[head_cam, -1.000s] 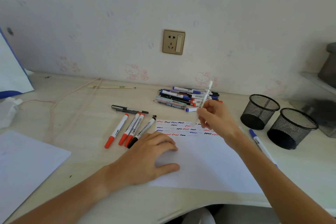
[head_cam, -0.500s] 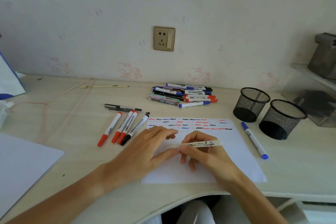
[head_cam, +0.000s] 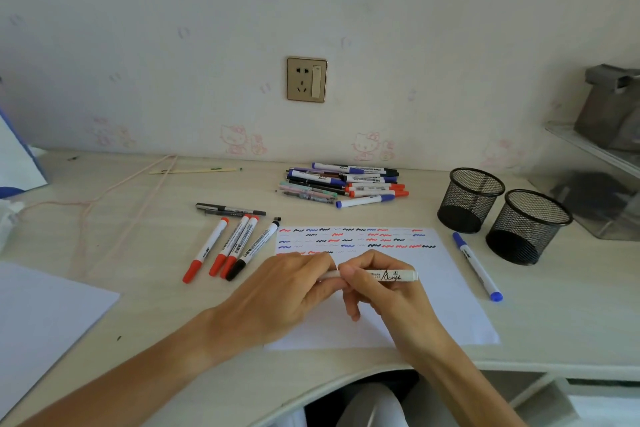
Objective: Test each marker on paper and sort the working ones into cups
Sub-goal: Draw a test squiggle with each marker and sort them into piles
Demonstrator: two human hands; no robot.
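Observation:
A white marker lies level above the test paper, held at both ends. My right hand grips its barrel, and my left hand pinches its left end; the cap end is hidden by my fingers. Rows of red, blue and black squiggles cover the top of the paper. A pile of markers lies at the back. Two black mesh cups stand at the right. A blue marker lies beside the paper.
Three red-capped markers and a black one lie left of the paper, with dark pens behind them. Another white sheet lies at the far left. A pink cord trails across the desk. A clear shelf stands far right.
My right hand brought the white marker down from the pile to above the paper. My left hand lifted off the paper and now pinches the marker's left end.

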